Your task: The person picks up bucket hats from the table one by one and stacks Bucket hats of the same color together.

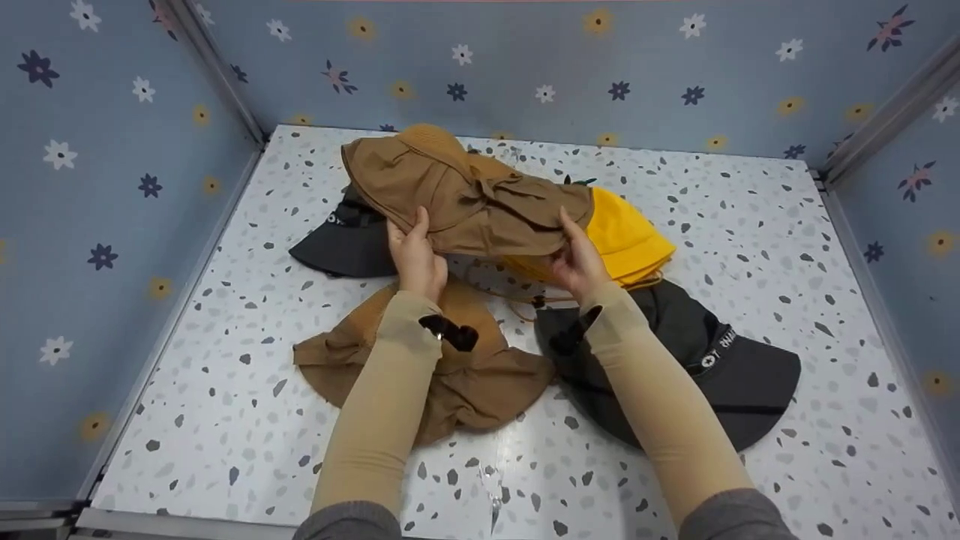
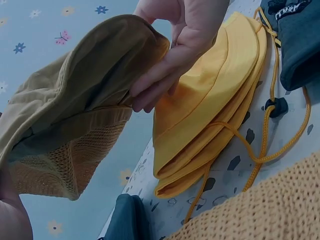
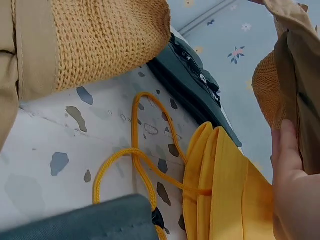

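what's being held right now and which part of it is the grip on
The farther brown hat, by its cloth brim: the left grip and the right grip hold the edge nearest the person, spaced apart.

Brown hat in hand

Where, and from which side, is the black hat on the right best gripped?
The black hat is probably best gripped by its brim's right edge, coming from the right: there the brim spreads outward uncovered, while the right forearm crosses over the hat's left part.
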The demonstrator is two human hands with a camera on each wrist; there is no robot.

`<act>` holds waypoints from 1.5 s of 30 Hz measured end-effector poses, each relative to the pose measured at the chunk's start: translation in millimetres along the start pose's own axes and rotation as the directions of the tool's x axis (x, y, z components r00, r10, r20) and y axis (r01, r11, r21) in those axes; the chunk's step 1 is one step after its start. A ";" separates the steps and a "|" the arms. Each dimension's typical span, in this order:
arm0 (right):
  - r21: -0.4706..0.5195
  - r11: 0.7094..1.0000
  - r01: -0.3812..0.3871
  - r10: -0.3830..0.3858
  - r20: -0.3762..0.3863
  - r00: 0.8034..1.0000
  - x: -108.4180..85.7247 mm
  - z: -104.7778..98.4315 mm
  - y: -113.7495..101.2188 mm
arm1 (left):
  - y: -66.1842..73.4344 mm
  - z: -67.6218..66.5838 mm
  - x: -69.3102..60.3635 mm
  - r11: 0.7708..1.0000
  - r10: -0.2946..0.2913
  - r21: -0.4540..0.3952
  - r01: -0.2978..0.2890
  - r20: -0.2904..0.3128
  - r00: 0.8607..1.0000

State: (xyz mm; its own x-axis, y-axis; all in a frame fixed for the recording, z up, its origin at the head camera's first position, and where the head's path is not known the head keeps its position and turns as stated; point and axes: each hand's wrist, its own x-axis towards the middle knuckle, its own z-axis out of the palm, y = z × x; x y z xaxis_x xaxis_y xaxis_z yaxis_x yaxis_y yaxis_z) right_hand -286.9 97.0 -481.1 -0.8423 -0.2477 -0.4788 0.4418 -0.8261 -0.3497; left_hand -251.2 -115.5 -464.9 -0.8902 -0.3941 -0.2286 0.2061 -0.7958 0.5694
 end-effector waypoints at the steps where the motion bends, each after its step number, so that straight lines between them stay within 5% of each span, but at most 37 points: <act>1: 0.010 1.000 0.010 -0.010 -0.001 1.000 -0.2 -0.4 -1.2 | -0.5 0.5 -0.1 1.000 -0.011 -0.004 0.011 -0.003 1.000; 10: 0.024 0.998 0.050 -0.049 -0.015 0.999 -3.4 -3.1 -8.6 | -5.9 5.1 -3.2 0.998 -0.048 -0.025 0.050 0.051 0.998; 17: -0.036 0.994 0.099 -0.097 0.050 0.994 -7.8 -4.8 -13.4 | -7.8 2.5 -3.6 0.998 -0.053 -0.021 0.054 0.063 0.997; 27: -0.188 0.950 0.251 -0.226 0.145 0.963 -17.4 -5.8 -18.1 | -9.2 0.1 -6.9 0.997 -0.069 0.040 0.066 0.075 0.995; 38: -0.171 0.934 0.313 -0.294 0.129 0.947 -31.4 -9.5 -22.7 | -13.2 0.6 -12.5 0.992 -0.103 0.085 0.095 0.100 0.990; 45: -0.155 0.914 0.375 -0.357 0.134 0.925 -43.7 -12.1 -20.1 | -22.2 4.1 -21.2 0.987 -0.156 0.039 0.153 0.102 0.982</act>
State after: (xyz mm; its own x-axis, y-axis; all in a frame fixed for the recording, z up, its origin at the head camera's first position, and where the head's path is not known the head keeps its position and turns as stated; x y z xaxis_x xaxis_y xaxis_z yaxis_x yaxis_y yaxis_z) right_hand -255.2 130.6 -463.0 -0.9777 -0.0022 -0.2101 0.1358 -0.7694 -0.6242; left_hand -238.5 -87.6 -469.5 -0.9482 -0.2161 -0.2330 0.0517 -0.8283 0.5578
